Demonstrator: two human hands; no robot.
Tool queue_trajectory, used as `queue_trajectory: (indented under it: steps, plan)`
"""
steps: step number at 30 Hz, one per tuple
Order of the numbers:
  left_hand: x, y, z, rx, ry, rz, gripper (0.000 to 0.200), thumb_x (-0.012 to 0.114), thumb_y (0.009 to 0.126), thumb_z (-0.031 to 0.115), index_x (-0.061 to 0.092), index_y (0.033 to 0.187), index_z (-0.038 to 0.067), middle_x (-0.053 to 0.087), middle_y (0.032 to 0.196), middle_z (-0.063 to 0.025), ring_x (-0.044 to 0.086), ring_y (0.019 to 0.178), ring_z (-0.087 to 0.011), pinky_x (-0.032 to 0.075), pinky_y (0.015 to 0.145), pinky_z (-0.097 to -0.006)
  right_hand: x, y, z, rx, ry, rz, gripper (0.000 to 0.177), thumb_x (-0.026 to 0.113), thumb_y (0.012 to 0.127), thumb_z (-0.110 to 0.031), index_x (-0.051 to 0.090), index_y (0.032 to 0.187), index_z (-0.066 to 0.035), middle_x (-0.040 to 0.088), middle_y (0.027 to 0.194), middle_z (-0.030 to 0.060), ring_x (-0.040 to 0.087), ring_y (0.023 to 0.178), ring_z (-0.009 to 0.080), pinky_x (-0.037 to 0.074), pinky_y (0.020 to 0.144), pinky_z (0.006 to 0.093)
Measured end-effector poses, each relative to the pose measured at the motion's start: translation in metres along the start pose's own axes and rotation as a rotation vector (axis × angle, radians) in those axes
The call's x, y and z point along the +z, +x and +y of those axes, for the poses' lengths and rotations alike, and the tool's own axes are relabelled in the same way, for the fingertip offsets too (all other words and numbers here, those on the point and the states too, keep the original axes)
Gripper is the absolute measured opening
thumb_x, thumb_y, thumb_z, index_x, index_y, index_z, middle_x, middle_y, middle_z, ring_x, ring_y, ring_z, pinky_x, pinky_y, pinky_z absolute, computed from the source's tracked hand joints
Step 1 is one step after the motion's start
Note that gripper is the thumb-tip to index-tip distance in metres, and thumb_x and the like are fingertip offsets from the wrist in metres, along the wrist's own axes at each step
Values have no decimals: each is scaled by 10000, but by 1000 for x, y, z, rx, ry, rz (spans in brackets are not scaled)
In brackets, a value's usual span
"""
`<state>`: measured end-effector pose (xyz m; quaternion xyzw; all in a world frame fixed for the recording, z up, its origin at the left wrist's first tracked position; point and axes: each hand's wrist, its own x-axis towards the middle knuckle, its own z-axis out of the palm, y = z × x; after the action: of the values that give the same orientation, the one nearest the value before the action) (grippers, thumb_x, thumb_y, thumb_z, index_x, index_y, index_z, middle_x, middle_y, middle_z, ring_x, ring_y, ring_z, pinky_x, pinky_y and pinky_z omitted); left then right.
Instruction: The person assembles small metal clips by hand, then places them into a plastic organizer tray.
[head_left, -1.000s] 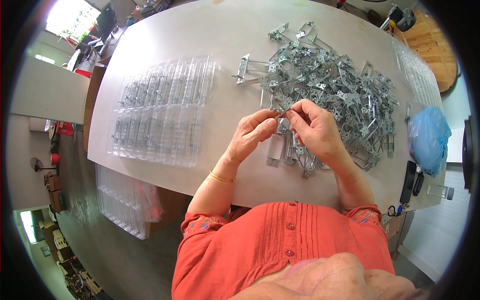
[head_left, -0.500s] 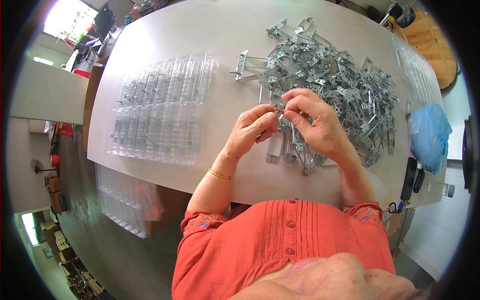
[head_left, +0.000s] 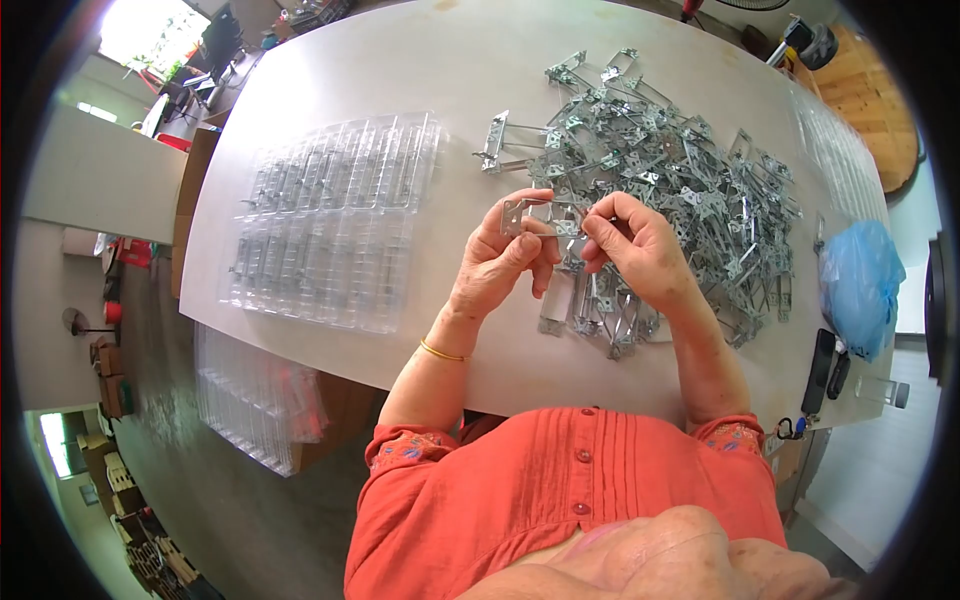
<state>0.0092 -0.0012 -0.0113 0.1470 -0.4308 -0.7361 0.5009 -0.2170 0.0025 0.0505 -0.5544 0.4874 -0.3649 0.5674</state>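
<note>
My left hand (head_left: 505, 250) grips one end of a metal bracket frame (head_left: 545, 217), which has punched plates joined by thin rods. The fingers and thumb of my right hand (head_left: 632, 240) pinch the frame's other end. Both hands hold it up over the near left edge of a heap of similar metal brackets (head_left: 690, 185). Left of my hands lies a clear plastic tray (head_left: 400, 215) with metal pieces in its narrow slots.
A blue plastic bag (head_left: 860, 285) sits at the table's right side, near a black phone-like object (head_left: 818, 365) and a clear bottle (head_left: 880, 390). Clear trays (head_left: 835, 150) lie at the far right. More stacked trays (head_left: 255, 395) stand below the table's left edge.
The bracket frame is now stretched between my hands and plainly visible, where before only a small part showed at my fingertips. My right hand has shifted slightly right.
</note>
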Motion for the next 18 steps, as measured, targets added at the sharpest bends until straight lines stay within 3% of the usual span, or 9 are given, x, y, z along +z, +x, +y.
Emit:
queue_trajectory:
  steps: [5,8,14,18]
  plan:
    - [-14,3,-9,146,165,54,546,749,984,308,555,1402,17,686,1076,-57,623,884,-135,516,748,-256,3,-4,-6,45,-32,-24,152,629,1068,-179,646,1081,-29,670,851,-6,664,780,81,550,687,239]
    - [-1,8,-7,210,223,97,474,743,989,317,594,1325,18,695,1076,-79,633,954,-146,528,840,-298,1,-7,-8,-85,-158,49,136,649,1048,-159,662,1031,-25,681,873,-7,651,814,70,519,713,229]
    - [5,3,-7,29,185,-5,431,723,1004,355,604,1249,21,711,1048,-111,664,969,-179,543,872,-346,13,-19,-15,-264,-92,48,40,661,1012,-53,668,1021,-15,684,900,20,641,797,61,522,722,239]
    - [0,1,-9,-67,213,-36,421,704,1019,366,610,1243,22,715,998,-87,663,930,-162,532,831,-316,14,-21,-17,-272,-173,44,25,645,1005,-23,667,1016,-15,686,906,41,664,798,83,543,742,252]
